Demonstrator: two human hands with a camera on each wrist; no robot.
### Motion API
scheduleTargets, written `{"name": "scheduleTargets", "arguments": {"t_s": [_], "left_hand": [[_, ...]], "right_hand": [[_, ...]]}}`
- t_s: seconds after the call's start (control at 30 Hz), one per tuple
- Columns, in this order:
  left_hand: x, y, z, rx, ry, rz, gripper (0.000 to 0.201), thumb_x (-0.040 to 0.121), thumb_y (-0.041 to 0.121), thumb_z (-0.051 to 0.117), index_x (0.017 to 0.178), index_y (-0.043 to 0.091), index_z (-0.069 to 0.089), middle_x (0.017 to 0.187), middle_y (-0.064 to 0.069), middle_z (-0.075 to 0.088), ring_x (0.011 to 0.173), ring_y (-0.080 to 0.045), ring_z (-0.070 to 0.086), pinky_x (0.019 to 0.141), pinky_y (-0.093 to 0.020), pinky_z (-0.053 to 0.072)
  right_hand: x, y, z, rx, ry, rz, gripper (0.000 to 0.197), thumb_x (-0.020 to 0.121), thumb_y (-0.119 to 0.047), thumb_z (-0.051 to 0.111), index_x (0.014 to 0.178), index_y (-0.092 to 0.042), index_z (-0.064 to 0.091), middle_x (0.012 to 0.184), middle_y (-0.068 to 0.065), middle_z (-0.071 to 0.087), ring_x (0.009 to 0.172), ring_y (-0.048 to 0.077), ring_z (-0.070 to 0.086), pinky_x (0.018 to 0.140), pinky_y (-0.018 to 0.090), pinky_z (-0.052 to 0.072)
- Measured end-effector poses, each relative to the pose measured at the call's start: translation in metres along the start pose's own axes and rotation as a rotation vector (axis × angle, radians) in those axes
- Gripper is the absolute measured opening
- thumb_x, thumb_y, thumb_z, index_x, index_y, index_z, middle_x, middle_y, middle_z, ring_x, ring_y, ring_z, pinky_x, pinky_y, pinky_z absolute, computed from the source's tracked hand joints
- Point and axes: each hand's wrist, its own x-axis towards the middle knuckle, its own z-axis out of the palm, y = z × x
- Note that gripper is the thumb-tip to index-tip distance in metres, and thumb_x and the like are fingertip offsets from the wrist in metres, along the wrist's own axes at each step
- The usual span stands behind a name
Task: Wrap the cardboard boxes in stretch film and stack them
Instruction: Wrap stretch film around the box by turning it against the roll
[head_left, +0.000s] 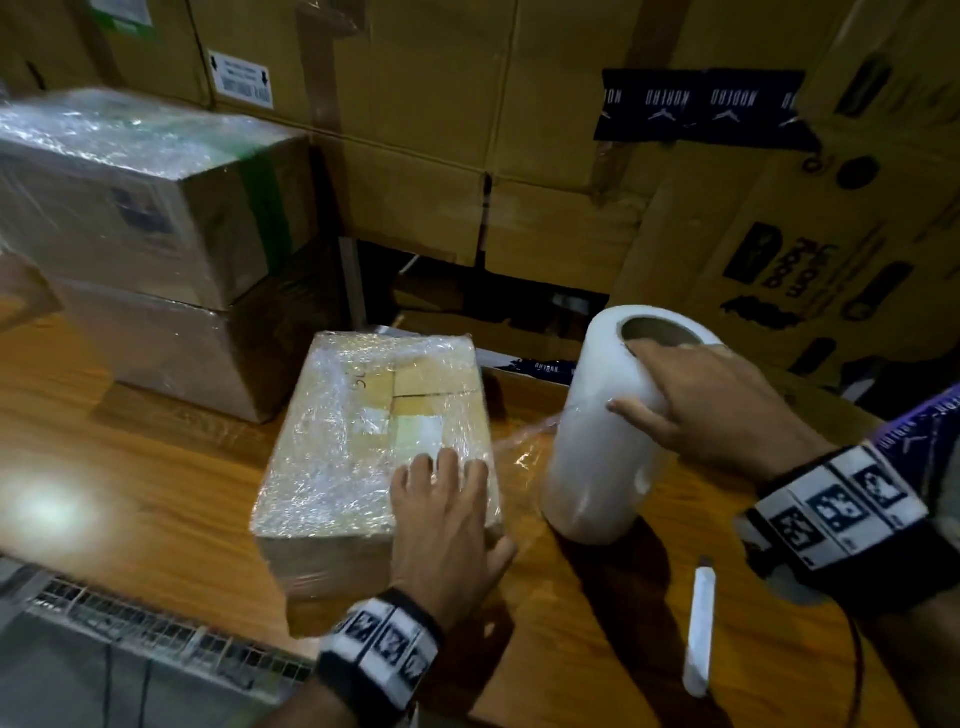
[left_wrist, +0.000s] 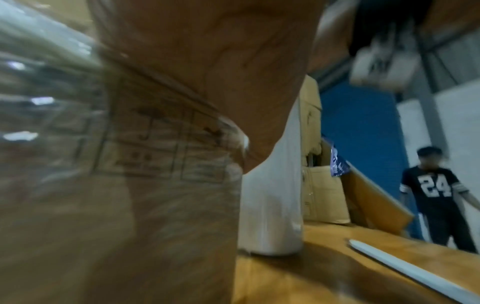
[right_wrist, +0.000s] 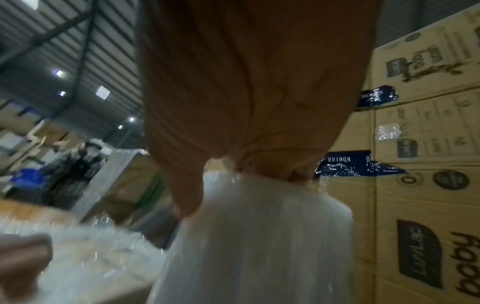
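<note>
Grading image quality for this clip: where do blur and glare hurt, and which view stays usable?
Head view: usable; the wrapped box and film roll read clearly, though the stacked boxes smear and glare blooms on the table. Left wrist view: the box face is streaked with motion blur. Right wrist view: the roll is soft and the palm fills the upper middle.

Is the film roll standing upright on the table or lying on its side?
Upright, leaning slightly. The film roll stands on one end on the table, hollow core facing up, with the right hand gripping its top.

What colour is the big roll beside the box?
White, with a brown cardboard core; the stretch film roll shows best in the head view.
</note>
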Motion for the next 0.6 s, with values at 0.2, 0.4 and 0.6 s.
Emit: {"name": "scheduleTargets", "arguments": {"t_s": [0.2, 0.4, 0.6], "left_hand": [[-0.03, -0.037, 0.007, -0.16, 0.203, 0.1, 0.058, 0.071, 0.074, 0.056, 0.102, 0.025, 0.053, 0.105, -0.001, 0.047, 0.101, -0.022, 0.044, 0.089, -0.051, 0.052], [-0.029, -0.036, -0.003, -0.143, 0.239, 0.119, 0.048, 0.084, 0.069, 0.045, 0.103, 0.025, 0.051, 0.103, -0.001, 0.053, 0.095, -0.022, 0.054, 0.083, -0.045, 0.055], [-0.047, -0.11, -0.003, -0.309, 0.021, 0.345, 0.054, 0.093, 0.061, 0.053, 0.137, 0.03, 0.048, 0.141, 0.007, 0.045, 0.128, -0.014, 0.045, 0.106, -0.043, 0.048]], "right_hand": [[0.011, -0.019, 0.019, 0.095, 0.168, 0.116, 0.095, 0.08, -0.089, 0.042, 0.124, -0.008, 0.062, 0.101, 0.014, 0.072, 0.092, 0.034, 0.068, 0.088, 0.045, 0.049], [-0.01, 0.009, 0.024, 0.14, 0.153, -0.055, 0.081, 0.091, -0.068, 0.059, 0.148, -0.012, 0.048, 0.134, 0.012, 0.065, 0.118, 0.032, 0.062, 0.103, 0.047, 0.046], [0.02, -0.005, 0.024, -0.02, 0.197, 0.082, 0.097, 0.072, -0.099, 0.036, 0.115, -0.017, 0.064, 0.108, 0.008, 0.07, 0.1, 0.03, 0.063, 0.096, 0.048, 0.044]]}}
